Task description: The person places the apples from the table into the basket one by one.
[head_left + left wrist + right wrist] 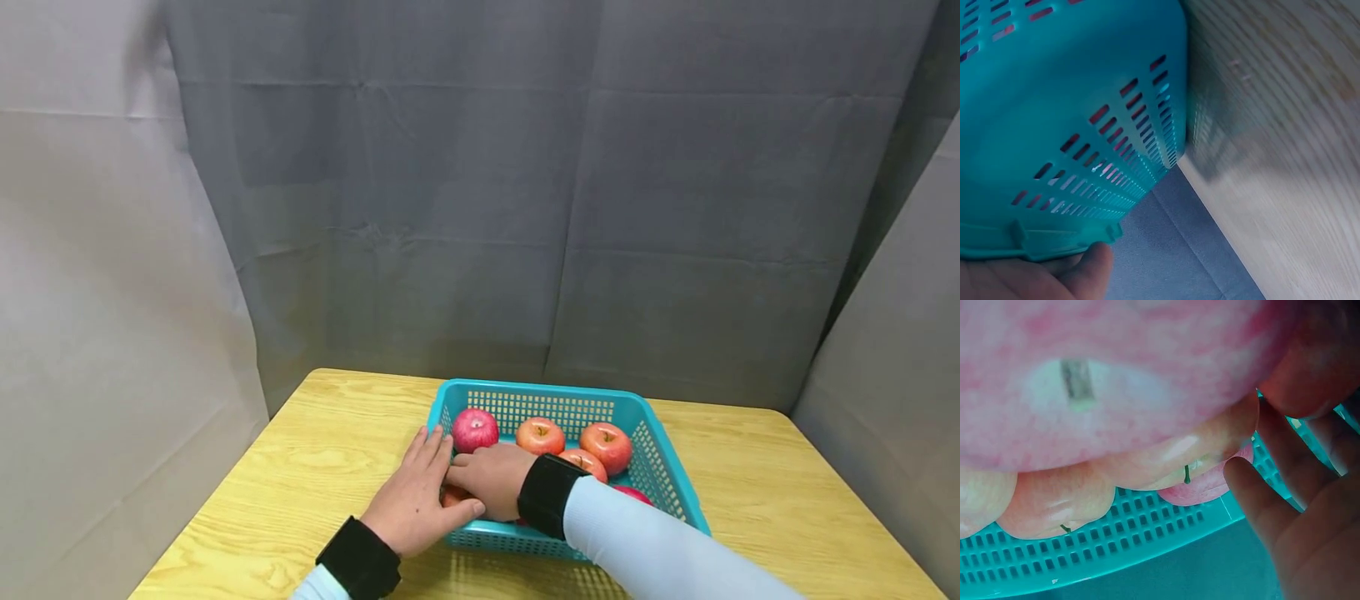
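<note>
A turquoise plastic basket [675, 492] with slotted walls holds several apples. My left hand [420, 504] rests on its front left corner, fingers stretched along the rim and thumb reaching inward. In the left wrist view, fingertips [1094, 265] touch the basket rim. Inside that same corner, my right hand [495, 477] holds a reddish apple [453, 497], mostly hidden between the hands. The right wrist view shows this apple [1316, 369], shaded, with fingers reaching behind it. A deep pink apple [476, 430] sits just beyond the hands.
Orange-red apples [540, 435] lie along the back and right of the basket, and another pink apple [633, 495] shows partly behind the right sleeve. The basket stands on a light wooden table [300, 467]. Grey cloth [465, 208] hangs behind, with pale cloth on both sides.
</note>
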Demonstrator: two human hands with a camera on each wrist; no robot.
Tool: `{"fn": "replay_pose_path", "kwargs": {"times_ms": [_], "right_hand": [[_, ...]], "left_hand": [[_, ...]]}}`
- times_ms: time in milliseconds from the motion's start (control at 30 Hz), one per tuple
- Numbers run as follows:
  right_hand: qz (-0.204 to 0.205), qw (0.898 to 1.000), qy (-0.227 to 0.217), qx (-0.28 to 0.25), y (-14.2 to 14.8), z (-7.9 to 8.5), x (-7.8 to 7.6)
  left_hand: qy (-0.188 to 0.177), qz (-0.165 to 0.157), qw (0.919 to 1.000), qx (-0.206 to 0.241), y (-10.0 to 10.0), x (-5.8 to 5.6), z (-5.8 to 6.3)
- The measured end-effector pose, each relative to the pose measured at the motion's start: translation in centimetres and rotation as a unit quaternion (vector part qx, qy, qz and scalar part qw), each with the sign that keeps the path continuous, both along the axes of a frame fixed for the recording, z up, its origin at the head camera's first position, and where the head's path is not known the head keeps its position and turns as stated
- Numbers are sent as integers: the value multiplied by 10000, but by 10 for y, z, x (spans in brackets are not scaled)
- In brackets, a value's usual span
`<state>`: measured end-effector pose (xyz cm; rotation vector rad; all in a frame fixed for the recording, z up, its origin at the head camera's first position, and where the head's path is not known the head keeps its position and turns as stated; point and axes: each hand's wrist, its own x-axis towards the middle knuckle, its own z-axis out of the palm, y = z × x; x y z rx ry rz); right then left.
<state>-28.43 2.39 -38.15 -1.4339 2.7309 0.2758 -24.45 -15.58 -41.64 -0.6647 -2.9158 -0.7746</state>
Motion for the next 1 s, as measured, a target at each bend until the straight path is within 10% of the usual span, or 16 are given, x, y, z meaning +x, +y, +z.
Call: {"fn": "replay_pose_path", "kwargs": {"times_ms": [167,500,767,1000], "right_hand": [[-243,9987,-360,-269,16,6,2],[-1980,9697,-185,-1419,100,50,-1],[-2649,9421,329,-2028,161,43,-1],[-2801,9393,310,-1958,172,29,3]], "left_hand": [[-37,-111,9999,-80,2,-1,0],[280,-136,9985,-451,-6,-10,9],[380,-266,9930,-1088,-17,-21,24],[518,-184,9876,-1470,-19,-28,38]]}}
